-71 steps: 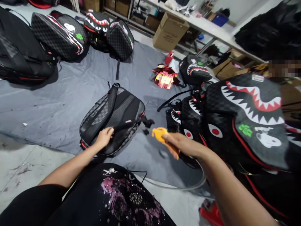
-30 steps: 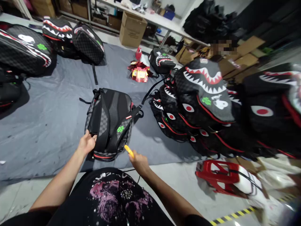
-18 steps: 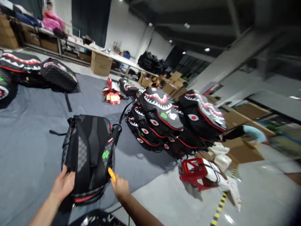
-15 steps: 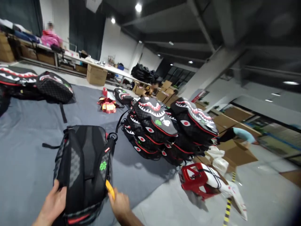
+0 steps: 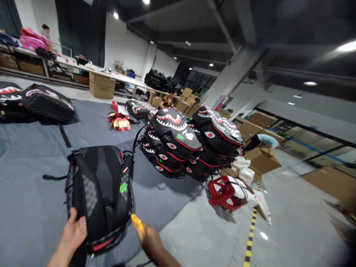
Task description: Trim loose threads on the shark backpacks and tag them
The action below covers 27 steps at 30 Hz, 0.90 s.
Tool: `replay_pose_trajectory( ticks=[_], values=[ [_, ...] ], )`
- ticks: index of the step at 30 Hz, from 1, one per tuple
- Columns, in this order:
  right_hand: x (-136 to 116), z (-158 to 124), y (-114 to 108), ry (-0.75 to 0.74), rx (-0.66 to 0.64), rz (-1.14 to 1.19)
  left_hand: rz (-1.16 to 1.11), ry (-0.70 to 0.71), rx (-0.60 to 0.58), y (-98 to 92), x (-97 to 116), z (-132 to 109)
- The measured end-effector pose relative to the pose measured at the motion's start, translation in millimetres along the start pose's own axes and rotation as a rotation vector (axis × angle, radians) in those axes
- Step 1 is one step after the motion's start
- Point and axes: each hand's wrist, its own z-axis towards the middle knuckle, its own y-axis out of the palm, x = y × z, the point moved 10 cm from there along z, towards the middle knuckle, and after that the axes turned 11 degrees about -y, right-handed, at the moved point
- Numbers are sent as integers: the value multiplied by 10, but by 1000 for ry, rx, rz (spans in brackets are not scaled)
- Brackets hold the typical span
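A black checkered backpack (image 5: 107, 193) lies on the grey cloth, its padded back and straps facing up. On one shoulder strap is a green clover patch (image 5: 123, 187). My left hand (image 5: 72, 231) grips the backpack's lower left side, thumb raised and some fingertips hidden. In my closed right hand (image 5: 150, 239) is a yellow-handled tool (image 5: 137, 223). Its small thin tip points at the bag's lower right edge; whether they touch I cannot tell.
Stacked shark-face backpacks (image 5: 178, 137) stand to the right on the grey cloth (image 5: 30, 178). More backpacks (image 5: 47, 104) lie at left, and red-and-yellow tags (image 5: 119, 121) farther back. A red stool (image 5: 222, 191) is on the floor. A person (image 5: 267, 141) bends beside an open carton (image 5: 261, 159).
The view has swung right, shifting the background left. My right hand with the yellow-handled tool has drawn slightly away from the backpack's side. My left hand stays on the bag.
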Motion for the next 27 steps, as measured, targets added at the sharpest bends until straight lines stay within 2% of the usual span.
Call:
replay_pose_trajectory(
  ticks=[3, 4, 8, 11, 13, 15, 16, 17, 19, 20, 21, 22, 24, 27],
  values=[
    [-43, -64, 11, 7, -21, 64, -136, 94, 347, 12, 25, -108],
    [-60, -79, 11, 2, -32, 92, -157, 99, 395, 65, 17, -115],
    [-35, -226, 15, -8, -86, 178, -96, 138, 442, 224, 89, -50],
    [104, -532, 35, 33, -92, 229, 1, 156, 460, 309, 139, -58],
    [191, -780, 121, 75, -107, 259, 141, 111, 552, 332, 93, -143],
    [203, -980, 271, 103, -152, 305, 407, 56, 719, 340, 29, -316],
    [168, -1044, 349, 104, -180, 335, 594, 75, 820, 370, 42, -433],
    [109, -1081, 412, 97, -205, 360, 817, 142, 922, 449, 93, -554],
    [-54, -1070, 460, 60, -232, 353, 1335, 358, 1058, 778, 176, -717],
    [-147, -1033, 452, 32, -241, 315, 1603, 441, 1056, 964, 141, -706],
    [-236, -982, 429, 5, -247, 257, 1854, 470, 1005, 1099, 54, -630],
    [-315, -925, 405, -18, -257, 193, 2068, 438, 924, 1156, -57, -512],
    [-437, -807, 366, -47, -272, 80, 2350, 302, 775, 1114, -230, -278],
    [-478, -670, 329, -8, -247, -28, 2503, 239, 718, 1039, -284, -93]
  ],
)
